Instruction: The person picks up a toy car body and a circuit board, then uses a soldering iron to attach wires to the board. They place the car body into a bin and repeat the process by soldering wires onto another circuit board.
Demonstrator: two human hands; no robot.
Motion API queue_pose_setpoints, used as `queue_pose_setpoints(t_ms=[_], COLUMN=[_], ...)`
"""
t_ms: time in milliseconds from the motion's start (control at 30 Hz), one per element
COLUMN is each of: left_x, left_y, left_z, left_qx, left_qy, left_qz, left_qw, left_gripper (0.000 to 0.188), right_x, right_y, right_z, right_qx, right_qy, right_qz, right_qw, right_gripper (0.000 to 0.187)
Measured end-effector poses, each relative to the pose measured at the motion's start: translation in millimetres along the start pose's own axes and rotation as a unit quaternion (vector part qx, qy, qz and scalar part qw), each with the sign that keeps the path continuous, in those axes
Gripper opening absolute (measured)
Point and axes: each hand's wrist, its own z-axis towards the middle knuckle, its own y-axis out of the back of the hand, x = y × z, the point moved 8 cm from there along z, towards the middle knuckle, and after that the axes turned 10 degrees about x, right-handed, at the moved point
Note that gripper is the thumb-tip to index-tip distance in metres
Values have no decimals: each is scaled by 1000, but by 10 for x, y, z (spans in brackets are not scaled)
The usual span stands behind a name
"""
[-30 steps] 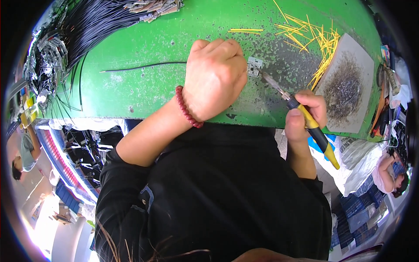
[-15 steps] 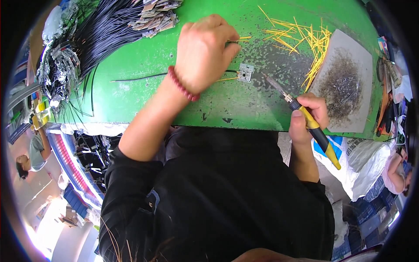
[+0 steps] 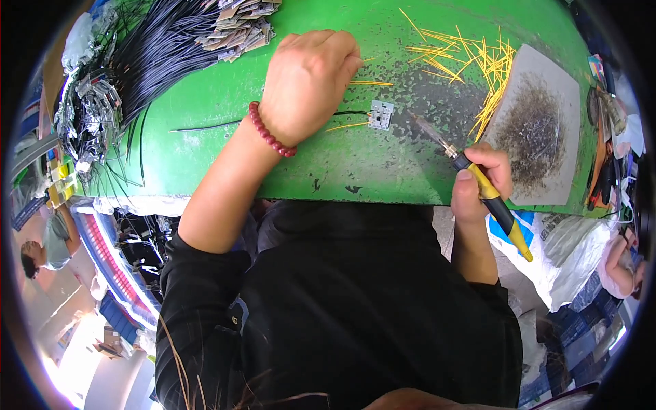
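Observation:
My left hand [image 3: 311, 78], with a red bead bracelet on its wrist, hovers over the green table, fingers curled. A thin yellow wire [image 3: 374, 83] sticks out to the right from its pinched fingertips, which are partly hidden. Just below and right of that hand lies a small square circuit board [image 3: 380, 115]. A black wire [image 3: 205, 128] and a short yellow wire [image 3: 347, 127] run from the board's left side. My right hand [image 3: 482, 181] grips a yellow-and-black soldering iron [image 3: 507, 222], its tip pointing up and left, a little right of the board and apart from it.
Loose yellow wires [image 3: 471, 58] lie scattered at the far right, beside a grey, soot-stained mat [image 3: 536, 130]. Bundled black wires [image 3: 160, 58] with stacked boards [image 3: 239, 27] fill the far left. Hand tools [image 3: 601, 164] line the right edge. Other people sit at both sides.
My left hand has moved left and slightly toward me, bringing a yellow wire closer to the board. Another yellow wire stays behind at the far side. My right hand and the iron barely moved.

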Motion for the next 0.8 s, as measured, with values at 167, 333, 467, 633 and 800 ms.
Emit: queue_pose_setpoints(t_ms=[167,333,467,633,800], left_x=[-17,-345,-353,-326,-310], left_y=[66,-9,-94,-129,-146], left_z=[-213,-515,-534,-525,-497], left_qx=[4,10,-10,-38,-20], left_qy=[96,21,38,31,37], left_qz=[-183,-88,-21,1,-10], left_qw=[978,996,999,999,999], left_gripper=[7,12,12,13,12], right_x=[-8,68,31,17,7], right_y=[-5,-129,-234,-256,-267], right_z=[-10,-25,16,33,42], right_qx=[-6,9,44,43,46], right_qy=[3,-7,-31,-14,-20], right_qz=[12,47,7,-2,-11], right_qw=[1000,999,999,999,999], right_gripper=[30,30,29,28,29])
